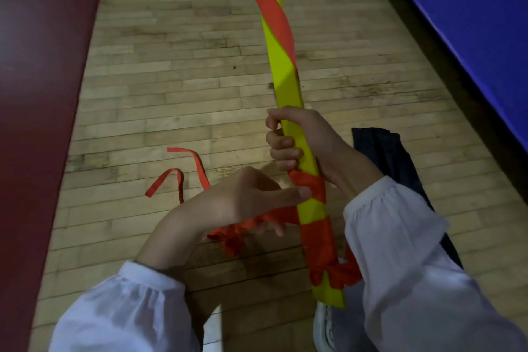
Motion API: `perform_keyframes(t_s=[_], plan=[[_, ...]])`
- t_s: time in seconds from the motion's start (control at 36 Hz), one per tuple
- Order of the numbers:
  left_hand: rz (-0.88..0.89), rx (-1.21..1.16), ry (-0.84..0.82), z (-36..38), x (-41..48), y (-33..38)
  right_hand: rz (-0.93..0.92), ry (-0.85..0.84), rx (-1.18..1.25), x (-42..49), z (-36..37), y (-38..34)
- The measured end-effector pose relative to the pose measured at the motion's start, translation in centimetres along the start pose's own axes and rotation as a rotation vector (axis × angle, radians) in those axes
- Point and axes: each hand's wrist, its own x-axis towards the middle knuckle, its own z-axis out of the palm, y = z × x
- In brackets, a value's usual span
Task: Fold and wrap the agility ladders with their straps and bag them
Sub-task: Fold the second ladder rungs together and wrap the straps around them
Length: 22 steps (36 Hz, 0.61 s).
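**Two hands, one part-wrapped ladder bundle**

Item 1. Right hand: fingers curled tight round the ladder bundle, gripping it just below its midpoint. White sleeve at the wrist.

Item 2. Left hand: thumb stretched out, its tip pressed to a strap turn on the bundle just below the right hand. The lower fingers are curled round a bunched length of red strap that runs off the bundle's left side.

Item 3. Ladder bundle: flat yellow rungs stacked into one long bar, held off the floor and slanting away from the person. Its near end is beside a shoe; its far end is cut off at the top edge. Red strap spirals up the far half and crosses the near half in broader bands, with knotted folds close to the near end.

Item 4. Loose strap tail: red, looped on the wooden floor, left of the bundle.

Item 5. Dark fabric piece: lying on the floor right of the bundle, partly behind the right forearm. Whether it is the bag cannot be told.

Item 6. Blue padding: far right of the bundle.

Item 7. Maroon floor strip: far left of the bundle.
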Motion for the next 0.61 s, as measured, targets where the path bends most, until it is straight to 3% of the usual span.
perform_keyframes(t_s=[0.39, 0.61], plan=[[-0.049, 0.090, 0.187, 1.5, 1.1, -0.2, -0.117, 0.187, -0.126, 0.9, 0.4, 0.8], [0.055, -0.020, 0.084, 0.4, -0.2, 0.7, -0.169, 0.016, 0.050, 0.3, -0.5, 0.1]])
